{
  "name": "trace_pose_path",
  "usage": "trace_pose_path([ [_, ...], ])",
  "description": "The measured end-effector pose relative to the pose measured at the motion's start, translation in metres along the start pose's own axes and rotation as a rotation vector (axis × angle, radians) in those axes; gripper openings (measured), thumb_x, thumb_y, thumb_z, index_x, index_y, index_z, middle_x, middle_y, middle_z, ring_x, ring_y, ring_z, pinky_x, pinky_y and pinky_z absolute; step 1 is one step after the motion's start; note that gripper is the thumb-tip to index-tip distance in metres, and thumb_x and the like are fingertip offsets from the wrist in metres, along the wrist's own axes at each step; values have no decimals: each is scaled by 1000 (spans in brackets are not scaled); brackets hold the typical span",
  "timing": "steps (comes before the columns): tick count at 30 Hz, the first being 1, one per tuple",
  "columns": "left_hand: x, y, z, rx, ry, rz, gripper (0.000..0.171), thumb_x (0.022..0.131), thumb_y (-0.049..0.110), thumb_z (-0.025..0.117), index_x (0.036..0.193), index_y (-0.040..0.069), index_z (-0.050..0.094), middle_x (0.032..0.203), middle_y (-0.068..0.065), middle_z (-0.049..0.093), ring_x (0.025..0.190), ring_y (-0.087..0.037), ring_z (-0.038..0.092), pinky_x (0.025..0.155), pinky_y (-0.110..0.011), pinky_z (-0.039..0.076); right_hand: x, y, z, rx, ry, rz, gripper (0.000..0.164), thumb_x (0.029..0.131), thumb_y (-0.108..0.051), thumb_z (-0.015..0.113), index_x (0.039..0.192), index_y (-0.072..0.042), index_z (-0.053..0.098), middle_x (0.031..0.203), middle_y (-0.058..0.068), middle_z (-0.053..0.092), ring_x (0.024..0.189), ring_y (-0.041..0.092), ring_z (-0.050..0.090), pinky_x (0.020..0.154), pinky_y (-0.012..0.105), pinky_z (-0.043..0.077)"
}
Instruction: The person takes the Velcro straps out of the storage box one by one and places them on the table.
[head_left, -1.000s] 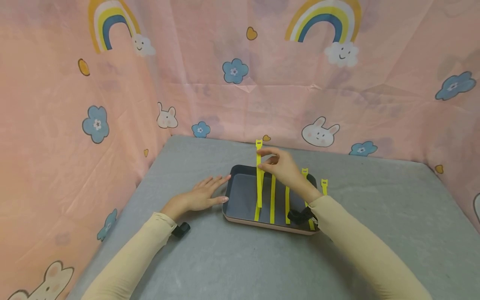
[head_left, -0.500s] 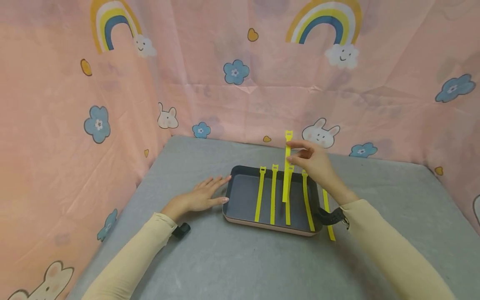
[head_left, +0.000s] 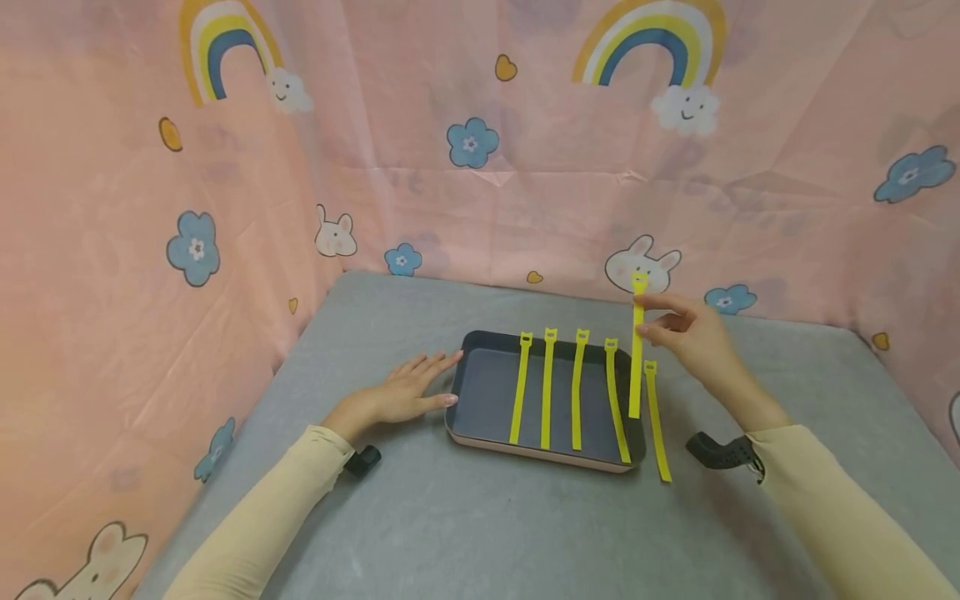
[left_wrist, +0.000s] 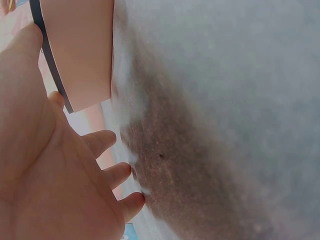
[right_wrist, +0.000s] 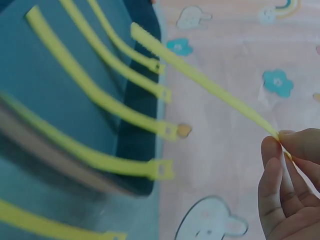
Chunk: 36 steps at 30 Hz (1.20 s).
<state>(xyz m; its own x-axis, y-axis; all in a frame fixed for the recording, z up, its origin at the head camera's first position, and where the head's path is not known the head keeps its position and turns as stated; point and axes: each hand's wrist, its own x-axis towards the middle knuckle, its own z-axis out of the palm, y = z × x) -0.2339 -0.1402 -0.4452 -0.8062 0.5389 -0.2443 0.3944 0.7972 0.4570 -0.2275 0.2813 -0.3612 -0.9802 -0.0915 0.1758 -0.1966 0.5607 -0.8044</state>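
Observation:
A baking pan [head_left: 483,396], dark inside and pink outside, lies on the table. My left hand [head_left: 397,396] has its fingers spread, with fingertip and thumb touching the pan's left rim; in the left wrist view the thumb meets the dark rim above the pink wall [left_wrist: 80,55]. Several yellow hook-and-loop cable ties [head_left: 547,392] lie across the pan in a row, slotted heads at the far rim. One more cable tie [head_left: 657,425] is on the table just right of the pan. Between thumb and fingers, my right hand [head_left: 693,337] pinches another cable tie [head_left: 635,375], raised upright near the pan's right end.
Grey cloth covers the table [head_left: 480,533]. A pink curtain [head_left: 420,208] printed with rainbows, flowers and rabbits stands behind and to the left. Dark straps [head_left: 720,452] circle both wrists.
My right hand has carried the pinched cable tie rightward across the pan to its right end. The left hand, the pan and the laid cable ties keep their places.

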Motion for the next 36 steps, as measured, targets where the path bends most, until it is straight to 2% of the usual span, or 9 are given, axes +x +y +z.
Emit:
trace_pose_path([
  [7, 0, -1, 0, 1, -3, 8, 74, 90, 68, 36, 148, 46, -4, 162, -2, 4, 150, -34, 2, 117, -61, 7, -13, 24, -13, -39, 12, 29, 45, 88, -32, 66, 131, -22, 56, 117, -22, 56, 80, -6, 63, 67, 19, 51],
  [12, -1, 0, -1, -7, -2, 7, 74, 90, 67, 36, 148, 46, -4, 162, -2, 4, 150, -34, 2, 117, -61, 6, -22, 38, -24, -82, -35, 82, 49, 89, -38, 63, 135, -24, 52, 122, -20, 56, 84, -6, 62, 70, 21, 50],
  [16, -1, 0, -1, -3, -4, 5, 74, 90, 68, 36, 148, 46, -4, 162, -2, 4, 150, -34, 2, 117, -61, 6, -29, 51, -32, -123, -84, 127, 55, 89, -42, 62, 138, -21, 49, 116, -24, 57, 84, -3, 62, 75, 24, 48],
  [21, -1, 1, -1, 4, -7, 2, 74, 90, 69, 35, 148, 46, -4, 162, -1, 3, 150, -34, 1, 117, -61, 6, -36, 68, -39, -144, -112, 157, 58, 87, -42, 64, 137, -14, 50, 113, -27, 58, 84, -5, 62, 74, 21, 48],
  [24, -1, 0, -1, 0, -8, 1, 74, 90, 68, 35, 149, 45, -4, 162, -1, 3, 150, -34, 1, 117, -61, 6, -40, 75, -39, -178, -132, 186, 59, 87, -43, 65, 136, -13, 51, 122, -12, 62, 84, -11, 60, 76, 24, 47],
  [28, -1, 0, -1, -5, -7, 2, 75, 90, 67, 36, 149, 44, -3, 162, -2, 3, 150, -34, 1, 117, -61, 6, -43, 86, -36, -230, -169, 207, 58, 87, -43, 65, 136, -14, 51, 132, 13, 58, 83, -12, 58, 75, 29, 48],
  [30, -1, 0, -1, -4, -6, 2, 74, 90, 67, 36, 149, 44, -3, 162, -2, 4, 150, -35, 1, 117, -61, 6, -43, 92, -33, -234, -195, 215, 58, 87, -42, 65, 136, -14, 51, 132, 18, 57, 83, -12, 58, 72, 28, 49],
  [36, -1, 1, -1, -2, -3, 1, 74, 91, 67, 36, 149, 45, -4, 162, -2, 4, 149, -35, 2, 117, -61, 6, -46, 102, -26, -226, -253, 220, 58, 87, -37, 67, 136, -11, 51, 134, 23, 52, 83, -4, 61, 66, 28, 52],
])
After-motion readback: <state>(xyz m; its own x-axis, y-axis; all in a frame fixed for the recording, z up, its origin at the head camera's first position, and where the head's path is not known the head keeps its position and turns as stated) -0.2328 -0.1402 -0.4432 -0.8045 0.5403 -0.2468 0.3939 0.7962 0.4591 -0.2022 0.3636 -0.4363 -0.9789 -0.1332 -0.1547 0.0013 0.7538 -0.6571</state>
